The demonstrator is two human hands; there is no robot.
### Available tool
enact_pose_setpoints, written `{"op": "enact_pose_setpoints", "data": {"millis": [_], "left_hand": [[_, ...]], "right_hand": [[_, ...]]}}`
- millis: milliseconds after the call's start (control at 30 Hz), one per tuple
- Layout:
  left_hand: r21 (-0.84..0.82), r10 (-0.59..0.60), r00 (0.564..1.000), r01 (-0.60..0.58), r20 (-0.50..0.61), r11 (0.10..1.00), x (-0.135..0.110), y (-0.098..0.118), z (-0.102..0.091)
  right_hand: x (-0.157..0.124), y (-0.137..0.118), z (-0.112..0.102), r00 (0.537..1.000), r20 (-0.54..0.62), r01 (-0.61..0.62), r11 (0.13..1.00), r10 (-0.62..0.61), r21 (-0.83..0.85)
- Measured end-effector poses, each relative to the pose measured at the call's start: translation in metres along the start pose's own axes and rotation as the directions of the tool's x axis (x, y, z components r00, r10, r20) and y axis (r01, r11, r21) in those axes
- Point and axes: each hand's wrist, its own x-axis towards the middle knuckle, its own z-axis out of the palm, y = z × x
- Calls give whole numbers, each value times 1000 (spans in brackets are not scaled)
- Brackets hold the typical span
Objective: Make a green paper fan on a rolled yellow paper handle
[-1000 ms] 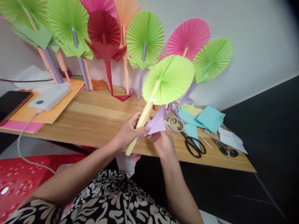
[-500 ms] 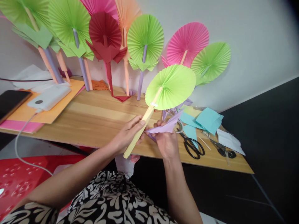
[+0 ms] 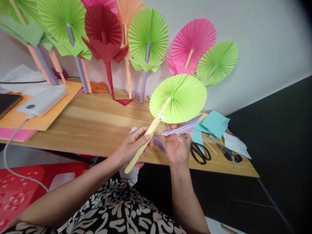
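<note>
My left hand (image 3: pixel 136 145) is closed around the pale yellow handle of a paper fan (image 3: pixel 181 96), whose round, pleated, light green head leans up and to the right. My right hand (image 3: pixel 177 146) grips a folded purple paper piece (image 3: pixel 181 128) just below the fan's head, thumb in front and fingertips partly hidden behind it. More purple striped paper (image 3: pixel 159 144) shows between the two hands. Black-handled scissors (image 3: pixel 200 152) lie on the table right of my right hand, their blades mostly hidden.
Finished paper fans in green (image 3: pixel 148 35), pink (image 3: pixel 193 42) and dark red (image 3: pixel 103 29) lean along the wall. Blue paper scraps (image 3: pixel 215 123) and a second cutting tool (image 3: pixel 229 152) lie at the right. A white power bank (image 3: pixel 42 103) with a cable rests on orange paper (image 3: pixel 58 110) at left.
My right hand has shifted slightly right, tilting the purple paper flatter beneath the fan's head. The fan has come a little lower and nearer. The view has shifted slightly.
</note>
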Motion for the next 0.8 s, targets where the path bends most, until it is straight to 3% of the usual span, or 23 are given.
{"op": "enact_pose_setpoints", "data": {"millis": [400, 800], "left_hand": [[15, 35, 997, -34, -68, 999, 3, 0, -9], [53, 66, 992, -61, -105, 997, 0, 7, -8]], "right_hand": [[0, 2, 0, 990, -17, 136, 977, -141, -164], [2, 6, 7, 987, -24, 149, 969, -157, -198]]}}
